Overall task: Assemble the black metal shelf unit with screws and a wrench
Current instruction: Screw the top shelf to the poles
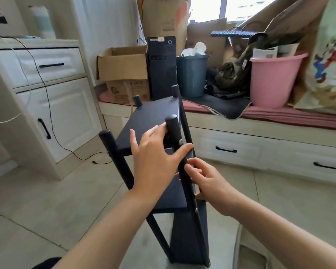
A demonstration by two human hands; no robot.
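The black metal shelf unit (pixel 151 115) stands tilted on the tiled floor in front of me, with three boards between round black posts. A silver screw head (pixel 180 141) shows on the near right post (pixel 173 129). My left hand (pixel 155 158) lies over the top board's near edge with fingers spread, thumb against the near right post just below the screw. My right hand (pixel 206 181) curls its fingers round that same post lower down, beside the middle board. No wrench is visible.
A white drawer cabinet (pixel 52 90) with a trailing black cable stands left. Behind the shelf a window bench holds cardboard boxes (pixel 124 63), a black computer tower (pixel 162 68), a dark bin (pixel 191 74) and a pink bucket (pixel 272 78). Bench drawers (pixel 260 152) sit right.
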